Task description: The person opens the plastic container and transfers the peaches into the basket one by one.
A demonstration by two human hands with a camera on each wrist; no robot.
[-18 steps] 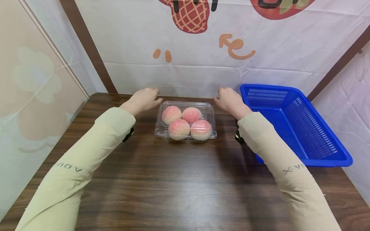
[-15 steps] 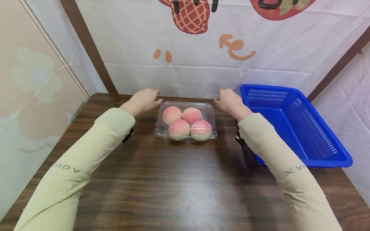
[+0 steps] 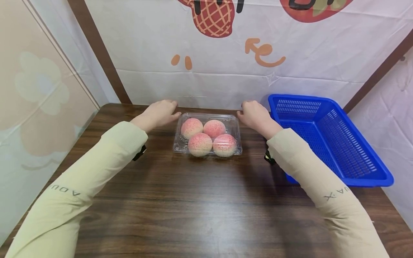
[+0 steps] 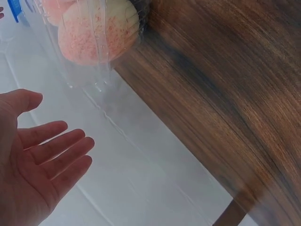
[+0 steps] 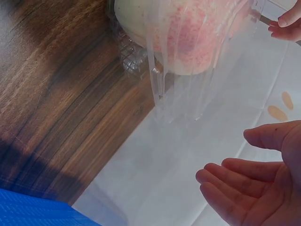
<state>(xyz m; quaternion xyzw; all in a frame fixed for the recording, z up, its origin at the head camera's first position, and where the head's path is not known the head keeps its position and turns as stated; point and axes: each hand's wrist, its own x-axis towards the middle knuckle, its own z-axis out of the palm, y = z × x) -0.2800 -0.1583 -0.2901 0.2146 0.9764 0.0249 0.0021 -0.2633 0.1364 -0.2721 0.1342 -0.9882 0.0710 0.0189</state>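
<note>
A clear plastic clamshell box point(image 3: 232, 125) stands on the brown wood-grain table near its back edge. Inside it are several pink-and-cream peaches point(image 3: 200, 144), arranged in two rows. My left hand point(image 3: 157, 114) hovers just off the box's back left corner, fingers apart and lightly bent, holding nothing. On the other side my right hand point(image 3: 256, 115) is beside the back right corner, its palm bare. In the left wrist view the left palm point(image 4: 37, 160) shows with a gap to the box wall. The right wrist view shows the right fingers point(image 5: 235, 186) relaxed, also apart from the box.
A blue perforated plastic basket point(image 3: 342, 143) sits at the right of the table, right behind the right forearm. A white printed cloth point(image 3: 145, 46) hangs along the table's back edge. Pale walls close in both sides.
Both hands have shifted only slightly, and the sleeves have drifted a little outward. The box, peaches and basket have stayed in place.
</note>
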